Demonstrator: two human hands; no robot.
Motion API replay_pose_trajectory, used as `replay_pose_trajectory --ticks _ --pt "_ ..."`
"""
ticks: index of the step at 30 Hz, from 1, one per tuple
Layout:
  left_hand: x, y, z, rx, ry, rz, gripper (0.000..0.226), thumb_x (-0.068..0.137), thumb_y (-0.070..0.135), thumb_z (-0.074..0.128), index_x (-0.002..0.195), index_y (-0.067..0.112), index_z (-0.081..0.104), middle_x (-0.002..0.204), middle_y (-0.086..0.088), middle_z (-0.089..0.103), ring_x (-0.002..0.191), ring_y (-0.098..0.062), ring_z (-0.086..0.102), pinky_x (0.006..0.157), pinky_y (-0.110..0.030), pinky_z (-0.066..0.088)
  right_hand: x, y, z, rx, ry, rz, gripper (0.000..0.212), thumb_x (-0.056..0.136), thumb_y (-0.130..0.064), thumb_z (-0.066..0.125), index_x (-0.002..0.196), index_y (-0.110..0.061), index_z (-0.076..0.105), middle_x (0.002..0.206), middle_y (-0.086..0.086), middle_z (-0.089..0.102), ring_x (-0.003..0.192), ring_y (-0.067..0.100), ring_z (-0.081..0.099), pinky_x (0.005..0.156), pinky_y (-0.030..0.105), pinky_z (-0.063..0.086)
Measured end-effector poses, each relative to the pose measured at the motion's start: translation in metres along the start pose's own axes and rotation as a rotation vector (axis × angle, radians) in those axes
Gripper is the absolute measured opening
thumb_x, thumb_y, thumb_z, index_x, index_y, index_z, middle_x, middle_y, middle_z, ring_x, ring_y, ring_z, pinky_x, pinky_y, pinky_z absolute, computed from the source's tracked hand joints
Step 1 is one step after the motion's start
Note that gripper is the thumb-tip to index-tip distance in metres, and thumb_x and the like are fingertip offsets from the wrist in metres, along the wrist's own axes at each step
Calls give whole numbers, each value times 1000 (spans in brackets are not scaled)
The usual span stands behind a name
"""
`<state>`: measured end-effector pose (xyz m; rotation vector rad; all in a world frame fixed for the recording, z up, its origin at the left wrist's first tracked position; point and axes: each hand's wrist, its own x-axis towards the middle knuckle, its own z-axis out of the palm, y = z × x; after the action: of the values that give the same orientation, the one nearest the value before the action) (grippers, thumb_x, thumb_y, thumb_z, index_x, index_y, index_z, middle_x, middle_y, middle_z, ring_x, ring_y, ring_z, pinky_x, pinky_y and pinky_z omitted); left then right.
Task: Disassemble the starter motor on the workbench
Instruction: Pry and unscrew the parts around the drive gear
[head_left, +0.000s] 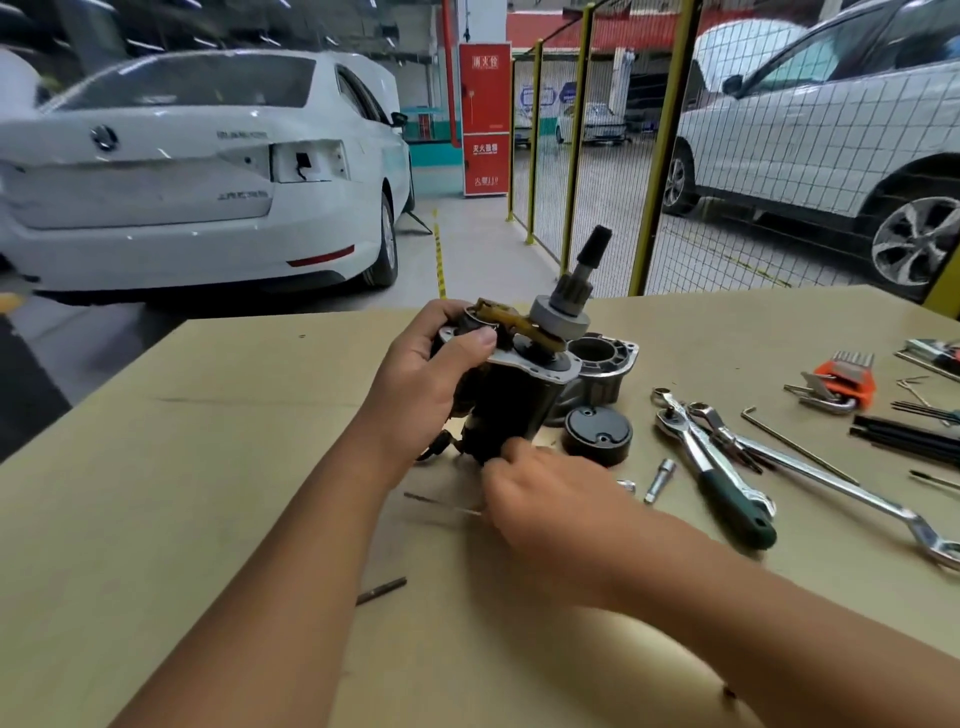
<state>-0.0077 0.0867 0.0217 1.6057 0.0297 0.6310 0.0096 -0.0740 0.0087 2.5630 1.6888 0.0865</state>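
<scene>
The starter motor (511, 374) is held upright off the bench, gripped near its top by the left hand (431, 374). The right hand (540, 483) is at its bottom; whether it pinches anything cannot be told. Two parts are already off, set down just beyond the right hand: the front housing (605, 371) and round cap (597, 434). Much is probably left.

Pretty bright, even indoor light with soft shadows, wide-angle bending at the edges, and the right hand (540, 488) is smeared with motion blur.
</scene>
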Motion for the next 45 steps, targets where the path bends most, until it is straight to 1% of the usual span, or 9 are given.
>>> replay_pose_trajectory --ticks 2,5,7,10,17,28,33,38,45 --pt "0 0 -1 9 -4 -3 15 107 20 55 102 28 67 86 9 71 75 -6 66 63 -21 53 -8 20 -16 228 -21 10 4 102 -20 48 98 -20 48 100 4 58 85 25 57 69 39 47" --pt "-1 2 -1 -2 7 -30 22 110 26 48 98 28 66 86 8 69 71 -8 64 57 -22 53 -25 52 -50 669 -44 -31 17 99 -20 62 84 -25 58 77 0 68 65 15 62 61 36 51" --pt "-1 3 0 -5 11 -26 18 107 30 50 101 25 66 84 7 68 70 -8 63 55 -22 52 -33 64 -79 922 109 -50 6 87 -28 72 86 -22 69 76 6 71 64 26 63 57 38 52" --pt "0 4 1 9 12 -12 15 92 34 54 94 30 69 81 2 63 71 -13 60 59 -26 51 -27 78 -118 1133 426 -48 23 70 -27 75 88 -11 75 78 13 74 65 24 67 56 31 57" --pt "4 5 10 132 137 -52 17 74 34 69 91 33 69 77 3 63 75 -17 59 66 -38 52 17 74 -126 876 744 73 10 80 -11 83 79 -16 75 72 2 73 59 16 68 55 21 53" --pt "-1 5 12 14 148 -74 18 77 26 68 94 33 70 78 11 71 71 -2 68 57 -19 53 20 93 -110 961 696 53 10 76 7 76 75 -3 74 59 13 70 45 22 66 43 27 52" --pt "-3 6 11 -17 139 -76 18 78 26 68 95 32 69 82 7 70 75 -6 69 58 -18 52 30 68 -82 1265 597 78 9 85 -2 78 81 3 71 63 20 69 48 25 69 45 31 54" --pt "-3 5 11 4 134 -54 18 82 23 62 99 25 69 87 -5 70 85 -19 69 67 -24 53 40 55 -65 954 678 116 21 97 -24 69 78 -13 69 54 1 67 45 13 68 42 32 57" --pt "-6 9 9 -6 96 -52 32 82 25 46 102 25 72 88 0 73 78 -13 66 59 -22 54 38 57 -61 1193 689 181 28 99 -27 64 78 -8 68 67 7 71 45 25 69 37 32 48"
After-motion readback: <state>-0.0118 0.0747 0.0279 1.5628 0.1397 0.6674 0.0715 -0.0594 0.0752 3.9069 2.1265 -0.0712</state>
